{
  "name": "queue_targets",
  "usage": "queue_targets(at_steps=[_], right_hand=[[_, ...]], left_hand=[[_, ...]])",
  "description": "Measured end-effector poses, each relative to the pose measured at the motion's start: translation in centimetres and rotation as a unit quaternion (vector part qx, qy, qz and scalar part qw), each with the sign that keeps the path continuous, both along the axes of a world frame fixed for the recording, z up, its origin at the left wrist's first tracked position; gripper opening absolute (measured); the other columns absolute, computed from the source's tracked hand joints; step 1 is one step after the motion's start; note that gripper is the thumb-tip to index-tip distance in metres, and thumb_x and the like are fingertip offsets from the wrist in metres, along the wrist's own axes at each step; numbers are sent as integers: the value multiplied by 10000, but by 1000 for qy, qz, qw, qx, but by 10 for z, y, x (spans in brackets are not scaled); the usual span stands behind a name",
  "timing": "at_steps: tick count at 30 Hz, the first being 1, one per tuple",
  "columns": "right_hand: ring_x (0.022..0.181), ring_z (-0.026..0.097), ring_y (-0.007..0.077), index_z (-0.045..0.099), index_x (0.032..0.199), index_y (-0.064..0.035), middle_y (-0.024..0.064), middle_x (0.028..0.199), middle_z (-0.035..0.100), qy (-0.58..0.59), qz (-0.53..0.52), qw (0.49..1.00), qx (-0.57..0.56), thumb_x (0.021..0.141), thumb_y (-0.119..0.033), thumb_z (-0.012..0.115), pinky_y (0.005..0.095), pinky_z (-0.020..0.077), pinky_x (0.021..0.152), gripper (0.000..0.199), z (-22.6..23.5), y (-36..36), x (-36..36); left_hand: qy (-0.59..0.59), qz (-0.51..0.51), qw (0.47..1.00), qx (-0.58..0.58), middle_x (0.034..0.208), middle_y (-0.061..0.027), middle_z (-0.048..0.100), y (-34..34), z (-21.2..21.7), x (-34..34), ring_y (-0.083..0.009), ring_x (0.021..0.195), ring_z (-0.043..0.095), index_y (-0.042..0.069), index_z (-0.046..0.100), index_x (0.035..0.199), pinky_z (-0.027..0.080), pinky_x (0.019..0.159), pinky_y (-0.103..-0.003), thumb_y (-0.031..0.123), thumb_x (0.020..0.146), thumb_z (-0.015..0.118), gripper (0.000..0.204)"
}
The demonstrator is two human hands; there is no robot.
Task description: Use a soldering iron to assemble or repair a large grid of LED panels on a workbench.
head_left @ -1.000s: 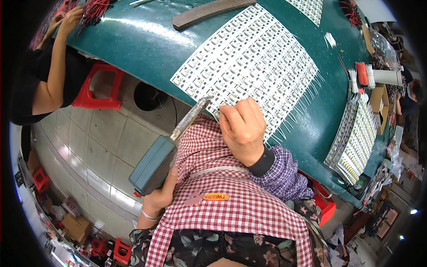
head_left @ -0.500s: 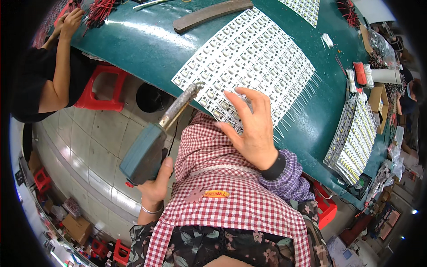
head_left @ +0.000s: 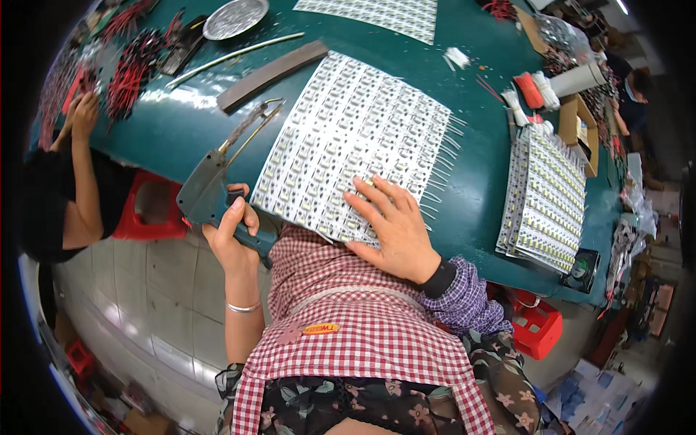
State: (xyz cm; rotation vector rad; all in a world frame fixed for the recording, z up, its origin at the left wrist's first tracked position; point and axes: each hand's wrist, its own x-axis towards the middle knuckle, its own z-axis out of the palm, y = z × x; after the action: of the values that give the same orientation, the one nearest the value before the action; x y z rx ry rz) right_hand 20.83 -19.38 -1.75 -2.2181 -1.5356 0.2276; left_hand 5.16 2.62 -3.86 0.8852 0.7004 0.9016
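Observation:
My left hand (head_left: 233, 243) is wrapped round the handle of a teal soldering gun (head_left: 204, 190). The gun's metal barrel and thin brass-coloured tube point up and away over the table, left of a large white circuit board panel (head_left: 326, 138). Rows of small components cover this panel, and white wire ends (head_left: 444, 156) stick out along its right edge. On the panel's near right part lies my right hand (head_left: 397, 230), palm down with fingers spread, holding nothing.
A curved dark bar (head_left: 272, 76) lies beyond the gun, near a metal dish (head_left: 235, 18). Stacked panels (head_left: 547, 196) stand at the right by wire bundles (head_left: 529, 90) and a cardboard box (head_left: 580, 134). A co-worker's hands (head_left: 83, 116) are at far left among red-black wires (head_left: 134, 76).
The soldering gun has moved off the panel's near edge, up and left, its tip now beyond the panel's side. My right hand has flattened onto the panel. The whole view has shifted.

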Motion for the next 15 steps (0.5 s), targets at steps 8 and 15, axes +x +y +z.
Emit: queue_targets(at_steps=[8,15], right_hand=[[1418,356,331,460,1492,-186,75,1567,401,24,-27,999,-37,889,-469,653,519,293,1142,694,6,-19,-2],[1429,341,318,442,1507,-202,59,1580,382,37,-36,997,-59,885,-480,662,513,287,1144,716,12,-11,-3]], left_hand=[[-7,-29,999,-21,1078,-195,617,-7,6,30,-137,564,531,-82,552,1168,433,454,-259,-12,859,641,329],[-30,-37,998,-33,1073,-204,655,13,37,50,-129,548,528,-78,573,1138,425,455,-242,-18,847,624,302]])
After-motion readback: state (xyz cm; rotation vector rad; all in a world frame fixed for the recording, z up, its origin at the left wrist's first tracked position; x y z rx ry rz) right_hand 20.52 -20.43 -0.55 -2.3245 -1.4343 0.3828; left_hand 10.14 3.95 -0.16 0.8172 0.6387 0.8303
